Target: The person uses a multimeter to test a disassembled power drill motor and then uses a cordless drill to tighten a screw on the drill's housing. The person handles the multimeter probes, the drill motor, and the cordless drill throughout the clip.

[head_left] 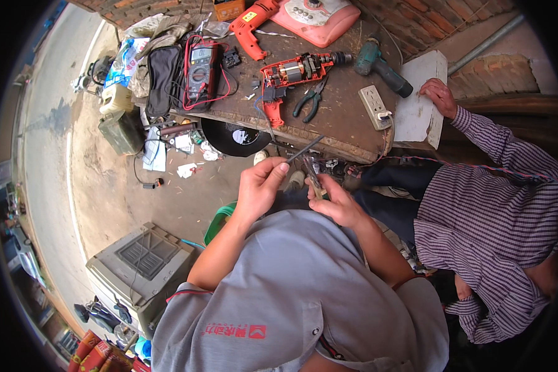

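My left hand [258, 186] is closed, with thumb and finger pinching a thin dark grey rod [305, 149] that slants up to the right toward the table edge. In my right hand [341, 203], also closed, is a slim metal piece [312, 176] with a yellowish lower end; its exact kind is unclear. Both hands are in front of my chest, just short of the table, and the two pieces come close together. On the table beyond lies an opened red power drill [297, 69] with its motor exposed. Dark-handled pliers [310, 102] rest beside it.
The worn table [347, 127] also carries a multimeter [201, 71] with red leads, a teal cordless drill [378, 67], a red heat gun [249, 30] and a white power strip [375, 106]. A person in a checked shirt [483, 217] is close on the right, one hand on a white board [418, 115].
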{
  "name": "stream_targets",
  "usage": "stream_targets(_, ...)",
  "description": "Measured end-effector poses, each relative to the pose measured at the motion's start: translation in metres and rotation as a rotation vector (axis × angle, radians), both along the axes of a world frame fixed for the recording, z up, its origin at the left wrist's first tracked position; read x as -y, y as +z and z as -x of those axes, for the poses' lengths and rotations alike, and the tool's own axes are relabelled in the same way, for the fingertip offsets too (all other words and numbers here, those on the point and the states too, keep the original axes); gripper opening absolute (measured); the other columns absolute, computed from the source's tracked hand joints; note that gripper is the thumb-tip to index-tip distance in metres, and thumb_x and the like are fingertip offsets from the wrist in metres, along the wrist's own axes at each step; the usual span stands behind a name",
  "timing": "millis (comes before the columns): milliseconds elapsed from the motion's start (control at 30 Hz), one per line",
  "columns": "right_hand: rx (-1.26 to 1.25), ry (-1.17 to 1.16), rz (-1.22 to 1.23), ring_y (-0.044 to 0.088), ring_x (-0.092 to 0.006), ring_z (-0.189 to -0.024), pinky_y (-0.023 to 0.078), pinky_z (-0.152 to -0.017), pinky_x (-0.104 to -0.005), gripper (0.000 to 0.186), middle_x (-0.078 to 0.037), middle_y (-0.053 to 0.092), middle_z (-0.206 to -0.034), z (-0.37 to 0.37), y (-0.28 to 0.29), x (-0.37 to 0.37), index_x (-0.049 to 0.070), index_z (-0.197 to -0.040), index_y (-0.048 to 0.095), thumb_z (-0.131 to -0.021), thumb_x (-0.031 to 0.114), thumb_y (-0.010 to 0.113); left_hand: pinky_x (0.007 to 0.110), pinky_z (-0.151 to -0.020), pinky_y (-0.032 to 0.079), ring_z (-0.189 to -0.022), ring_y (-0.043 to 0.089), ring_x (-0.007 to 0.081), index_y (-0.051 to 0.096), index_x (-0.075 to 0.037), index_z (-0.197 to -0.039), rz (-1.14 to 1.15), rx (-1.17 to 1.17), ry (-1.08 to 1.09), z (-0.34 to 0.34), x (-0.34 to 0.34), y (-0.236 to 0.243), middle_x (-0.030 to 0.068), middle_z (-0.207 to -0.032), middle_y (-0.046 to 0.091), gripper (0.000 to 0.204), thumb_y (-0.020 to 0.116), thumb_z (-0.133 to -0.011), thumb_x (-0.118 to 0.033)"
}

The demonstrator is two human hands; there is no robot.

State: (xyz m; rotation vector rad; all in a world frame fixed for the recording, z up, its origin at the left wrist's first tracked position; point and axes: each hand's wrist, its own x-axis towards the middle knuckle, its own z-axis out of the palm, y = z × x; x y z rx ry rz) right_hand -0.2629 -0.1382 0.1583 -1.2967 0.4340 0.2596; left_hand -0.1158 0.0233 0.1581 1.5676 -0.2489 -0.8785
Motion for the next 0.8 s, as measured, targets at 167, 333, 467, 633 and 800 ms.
stream_targets(167, 0.026, -0.005, 0.069, 0.048, -0.0105, -0.095, 0.042, -0.085, -0.0274, 0.049, -0.003, 0.051, -0.104, -0.008, -0.004, -0.001, 0.0, -0.128, 0.046, -0.086, 0.014, 0.066, 0.024, -0.057, 0.042, -0.063, 0.048, 0.0056, 0.068, 0.002, -0.103, 0.008, 0.061, -0.08, -0.005, 0.004, 0.007, -0.002, -0.07, 0.057, 0.02, 0.061, -0.097, -0.016)
stream_targets(333, 0.078, -0.035, 0.202, 0.047, -0.0118, -0.098, 0.042, -0.089, -0.0284, 0.052, -0.004, 0.051, -0.108, -0.017, 0.007, -0.004, -0.001, -0.131, 0.045, -0.087, 0.014, 0.066, 0.025, -0.056, 0.042, -0.062, 0.047, 0.0064, 0.068, 0.001, -0.101, -0.016, 0.135, -0.183, -0.013, 0.005, 0.005, 0.0001, -0.067, 0.056, 0.019, 0.061, -0.097, -0.016)
stream_targets(467, 0.088, -0.066, 0.253, 0.048, -0.012, -0.098, 0.042, -0.088, -0.0283, 0.053, -0.004, 0.051, -0.107, -0.017, -0.004, -0.011, -0.002, -0.133, 0.043, -0.088, 0.014, 0.066, 0.026, -0.056, 0.042, -0.062, 0.048, 0.0073, 0.069, 0.0, -0.1, -0.022, 0.154, -0.24, -0.018, 0.009, 0.002, 0.0009, -0.066, 0.055, 0.018, 0.061, -0.097, -0.016)
stream_targets(633, 0.01, -0.053, 0.208, 0.048, -0.0116, -0.095, 0.043, -0.085, -0.0275, 0.055, -0.004, 0.051, -0.105, -0.018, 0.005, -0.013, -0.002, -0.135, 0.041, -0.088, 0.015, 0.065, 0.024, -0.06, 0.042, -0.066, 0.047, 0.0053, 0.067, 0.002, -0.099, -0.051, 0.154, -0.337, -0.026, 0.013, 0.011, -0.0026, -0.071, 0.056, 0.02, 0.061, -0.098, -0.017)
stream_targets(800, 0.048, -0.095, 0.251, 0.049, -0.0114, -0.095, 0.043, -0.084, -0.0269, 0.051, -0.003, 0.051, -0.102, -0.014, -0.006, -0.021, -0.002, -0.132, 0.043, -0.089, 0.016, 0.064, 0.025, -0.059, 0.043, -0.065, 0.049, 0.0059, 0.067, 0.002, -0.097, -0.108, 0.198, -0.418, -0.031, 0.017, 0.013, -0.002, -0.07, 0.057, 0.02, 0.061, -0.098, -0.017)
